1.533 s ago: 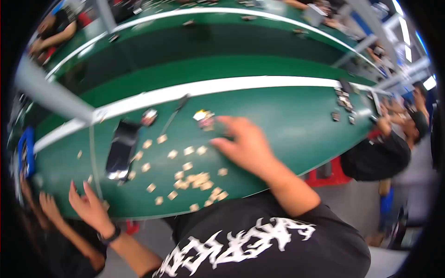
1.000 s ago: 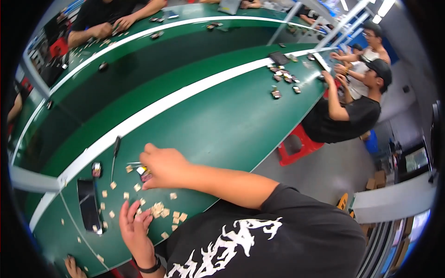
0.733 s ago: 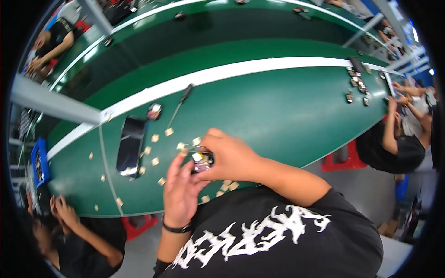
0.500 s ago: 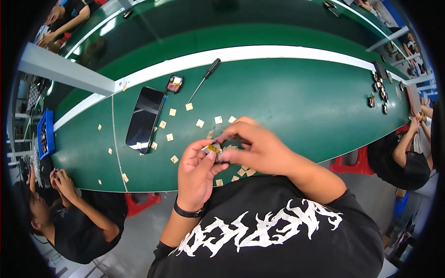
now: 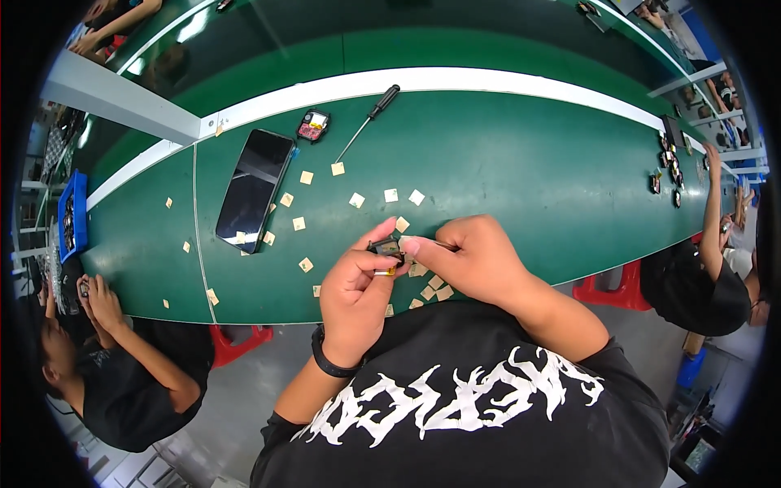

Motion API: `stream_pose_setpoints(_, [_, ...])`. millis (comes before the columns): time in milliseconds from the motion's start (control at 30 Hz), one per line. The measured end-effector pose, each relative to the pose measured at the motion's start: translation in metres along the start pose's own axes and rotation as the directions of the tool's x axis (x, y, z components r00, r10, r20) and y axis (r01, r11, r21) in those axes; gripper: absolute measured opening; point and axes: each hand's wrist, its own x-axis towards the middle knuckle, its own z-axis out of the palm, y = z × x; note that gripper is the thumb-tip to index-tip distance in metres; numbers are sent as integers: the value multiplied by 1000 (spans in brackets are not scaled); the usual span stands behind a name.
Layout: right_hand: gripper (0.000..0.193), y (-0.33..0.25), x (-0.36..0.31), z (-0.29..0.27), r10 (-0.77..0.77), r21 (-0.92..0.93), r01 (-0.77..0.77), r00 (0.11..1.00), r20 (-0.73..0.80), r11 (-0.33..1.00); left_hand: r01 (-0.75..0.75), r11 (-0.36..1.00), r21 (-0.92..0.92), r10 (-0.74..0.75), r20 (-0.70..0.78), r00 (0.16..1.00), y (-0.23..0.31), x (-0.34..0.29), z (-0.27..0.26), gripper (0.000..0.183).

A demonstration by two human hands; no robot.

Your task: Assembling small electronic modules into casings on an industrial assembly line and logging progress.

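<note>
Over the near edge of the green table, my left hand (image 5: pixel 354 297) grips a small black electronic device (image 5: pixel 386 248) that has a yellow patch at its lower side. My right hand (image 5: pixel 480 259) meets it from the right, thumb and forefinger pinched together at the device's edge. A thin dark sliver shows by those fingers, too small to name. Around and beneath the hands lie several small cream-coloured square pieces (image 5: pixel 390 195). Farther off are a large black smartphone (image 5: pixel 255 189), a second small device (image 5: pixel 313 126) with its inside showing, and a screwdriver (image 5: pixel 368 124) with a dark handle.
A white rail (image 5: pixel 455 79) runs along the table's far side, with a grey post (image 5: pixel 122 93) at left. A blue bin (image 5: pixel 73 213) stands at the far left, and several small dark devices (image 5: pixel 671 167) lie at the right end. Co-workers sit on both sides.
The device in my left hand has been turned, its dark side now up. My right hand has gone from spread, blurred fingers to a pinch at its edge. The view has shifted slightly.
</note>
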Motion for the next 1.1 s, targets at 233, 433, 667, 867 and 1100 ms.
stream_pose_setpoints(233, [57, 11, -4, -1, -145, 96, 144, 989, 4, 985, -74, 996, 58, 76, -22, 997, -4, -4, 1, 20])
stream_pose_setpoints(433, [26, 7, -14, 8, -210, 130, 205, 977, 26, 970, -99, 979, 177, 96, 27, 995, -5, -2, -3, 17])
stream_pose_setpoints(667, [16, 0, -13, 13, 61, 224, -95, 986, 154, 970, -116, 934, 339, 143, -56, 988, -10, -4, 1, 20])
stream_pose_setpoints(867, [15, 6, -16, 23, 65, 214, -79, 995, 70, 974, -92, 968, 234, 110, -64, 992, -8, -3, 1, 17])
stream_pose_setpoints(1100, [14, 4, -14, 20, -61, 114, 57, 998, 31, 992, 36, 998, -55, -42, -109, 993, 3, -3, 7, 15])
